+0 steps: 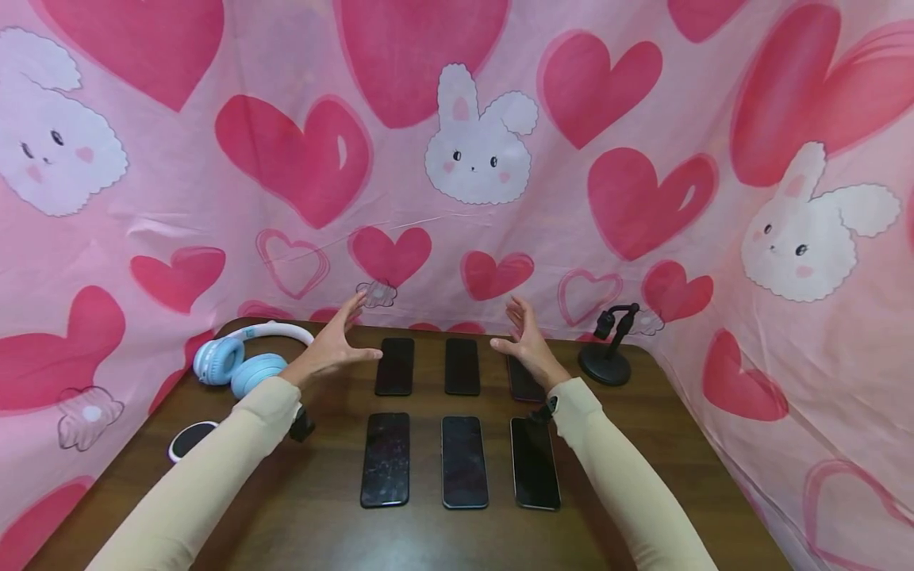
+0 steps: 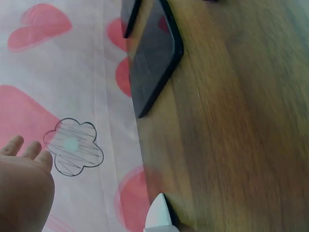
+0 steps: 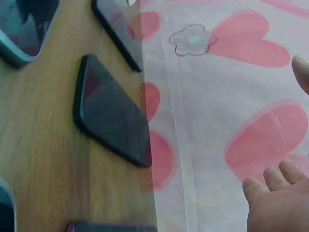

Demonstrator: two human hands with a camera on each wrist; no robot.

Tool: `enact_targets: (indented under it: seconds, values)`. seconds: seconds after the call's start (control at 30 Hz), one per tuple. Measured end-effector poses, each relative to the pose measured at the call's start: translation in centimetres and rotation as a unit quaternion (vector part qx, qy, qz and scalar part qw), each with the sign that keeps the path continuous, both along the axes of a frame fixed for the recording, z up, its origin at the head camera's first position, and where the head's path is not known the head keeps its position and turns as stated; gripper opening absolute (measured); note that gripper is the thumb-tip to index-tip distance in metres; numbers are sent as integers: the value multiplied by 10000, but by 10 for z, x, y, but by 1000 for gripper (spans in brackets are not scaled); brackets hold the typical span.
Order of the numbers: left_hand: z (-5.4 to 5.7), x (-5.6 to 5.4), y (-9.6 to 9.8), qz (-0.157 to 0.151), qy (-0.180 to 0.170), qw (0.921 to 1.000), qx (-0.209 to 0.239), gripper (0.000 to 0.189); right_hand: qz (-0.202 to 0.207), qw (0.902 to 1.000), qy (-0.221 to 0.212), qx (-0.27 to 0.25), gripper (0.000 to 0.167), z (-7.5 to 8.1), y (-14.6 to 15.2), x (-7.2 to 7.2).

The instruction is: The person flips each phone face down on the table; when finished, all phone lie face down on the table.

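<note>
Both hands are raised over the far part of the table, palms facing each other, fingers spread and gently bent, holding nothing. The left hand (image 1: 334,346) is beside the back-left phone (image 1: 395,367), its thumb overlapping that phone's edge in the head view. My right hand (image 1: 530,346) is over the back-right phone (image 1: 524,385) and partly hides it. Between the hands lies the back-middle phone (image 1: 462,367). A nearer row holds a smudged phone (image 1: 385,460), a middle phone (image 1: 464,462) and a right phone (image 1: 535,464). All lie flat, screens dark.
Blue and white headphones (image 1: 259,373) lie at the back left of the brown table (image 1: 307,492), near a round white-rimmed object with a dark top (image 1: 191,438). A small black stand (image 1: 605,363) is at the back right. Pink heart-and-bunny cloth (image 1: 400,174) surrounds the table.
</note>
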State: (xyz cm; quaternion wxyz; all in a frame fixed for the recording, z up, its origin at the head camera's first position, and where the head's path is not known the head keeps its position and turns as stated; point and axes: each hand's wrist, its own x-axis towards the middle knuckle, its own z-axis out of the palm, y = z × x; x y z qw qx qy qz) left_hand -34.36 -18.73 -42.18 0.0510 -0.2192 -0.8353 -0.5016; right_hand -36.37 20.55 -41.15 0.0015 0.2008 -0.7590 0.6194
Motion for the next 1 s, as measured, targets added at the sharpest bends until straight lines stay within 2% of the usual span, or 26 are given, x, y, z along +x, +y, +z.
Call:
enact_targets:
  seconds: [0.13,0.33,0.5,0.73,0.87,1.0]
  values:
    - [0,-3,1,-98,-26,9984,561,111,80,9995,74,-280,99,2,-11,-3]
    - [0,-7,0,-76,-57,9956,935,108,252,9967,122,-759,100,4,-27,-11]
    - [-1,-10,2,-72,-250,9942,1046,107,337,9961,93,-805,98,5,-40,-15]
    - [-3,-18,8,-219,-608,9894,1299,106,343,9961,299,-754,95,0,-65,-24]
    - [-6,-21,10,-254,-754,9854,1504,103,517,9952,146,-823,95,-4,-81,-28]
    - [-12,-25,13,-264,-938,9784,1825,100,542,9970,-48,-548,95,-10,-97,-26]
